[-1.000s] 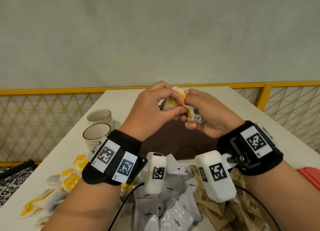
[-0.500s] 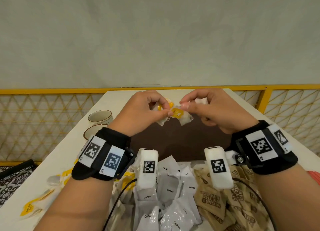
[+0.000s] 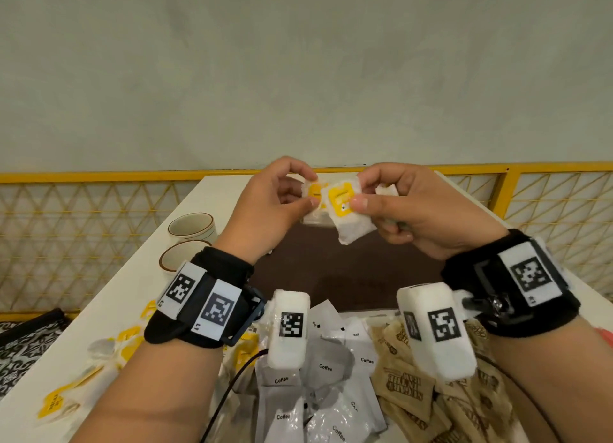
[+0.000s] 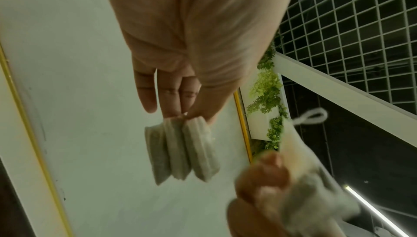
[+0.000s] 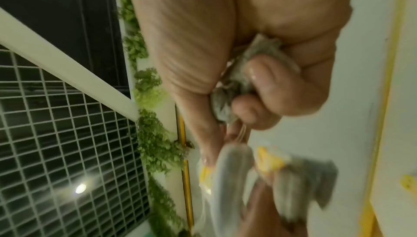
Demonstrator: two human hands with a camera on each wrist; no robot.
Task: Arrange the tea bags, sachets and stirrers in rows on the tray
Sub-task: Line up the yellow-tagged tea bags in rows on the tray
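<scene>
Both hands are raised above the dark brown tray [image 3: 335,276]. My left hand [image 3: 275,207] pinches a small stack of tea bags [image 4: 182,150] by their tops between thumb and fingers. My right hand [image 3: 408,207] pinches a tea bag with a yellow tag [image 3: 345,207] between thumb and forefinger, and its curled lower fingers clutch more tea bags [image 5: 246,80] in the palm. Loose yellow-tagged tea bags [image 3: 56,406] lie on the white table at the left. White coffee sachets [image 3: 325,369] and brown sugar sachets [image 3: 408,386] are piled near me.
Two cream cups with brown rims [image 3: 192,225] stand at the tray's left on the white table [image 3: 132,286]. A yellow lattice railing [image 3: 83,230] runs behind and beside the table. Something red [image 3: 602,335] lies at the right edge.
The hands have pulled slightly apart and risen. One tea bag has been separated from the bunch, and its yellow tag now faces me in the right hand's pinch.
</scene>
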